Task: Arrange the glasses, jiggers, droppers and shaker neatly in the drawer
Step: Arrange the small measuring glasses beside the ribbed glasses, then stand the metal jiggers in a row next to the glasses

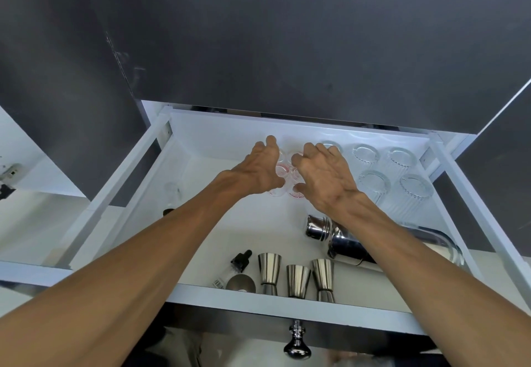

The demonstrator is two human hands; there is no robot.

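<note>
1. Location. The open white drawer holds all the task items. Five clear ribbed tumblers stand grouped at the back right. The polished steel cocktail shaker lies on its side at the right, partly under the right forearm. Three steel double-cone jiggers stand in a row against the front wall, with a black-capped glass dropper lying just beside them and a dark steel disc next to it.

2. Grip. The left hand and right hand are cupped around a cluster of small clear measuring glasses with red markings at the back centre. Fingers curl round the outer glasses; whether they clamp or merely corral them cannot be told, as the palms hide the contact.

3. Risk, judged: squeezing several small glasses together may knock them against each other or tip one, since they are light and crowded.

4. Risk, judged: the right forearm hangs over the lying shaker; lowering it could roll the shaker toward the jiggers.

5. Risk, judged: a further clear glass item and a dark cap sit at the left, hard to see, and could be struck by a sideways sweep.
</note>
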